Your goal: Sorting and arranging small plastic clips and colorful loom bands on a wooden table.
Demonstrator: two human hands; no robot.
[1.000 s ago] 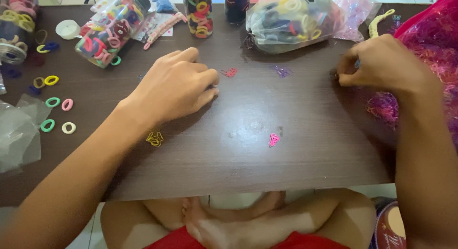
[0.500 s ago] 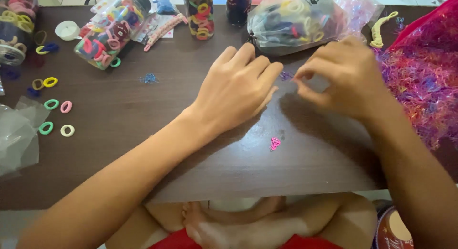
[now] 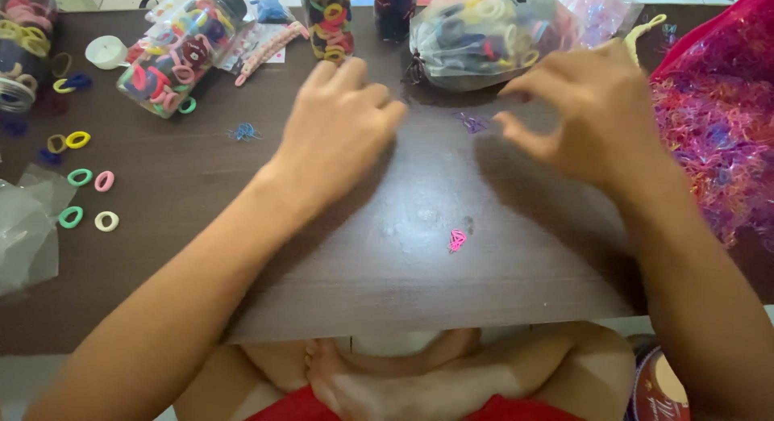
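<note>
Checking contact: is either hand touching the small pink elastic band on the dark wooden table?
No. The pink elastic band lies alone, below both the left hand and right hand.

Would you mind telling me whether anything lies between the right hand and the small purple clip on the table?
Nothing visible does. The right hand hovers beside the purple clip, with only bare dark table between its fingertips and the clip.

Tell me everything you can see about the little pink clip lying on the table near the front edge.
The pink clip is a tiny, bright pink piece, apparently plastic, its exact shape too small to make out. It lies flat and alone on a bare patch of the dark wooden table, toward the near edge. Nothing touches it: the left hand and right hand are both farther back, and a similar purple clip lies between them. Faint pale smudges mark the tabletop just to its left.
</note>
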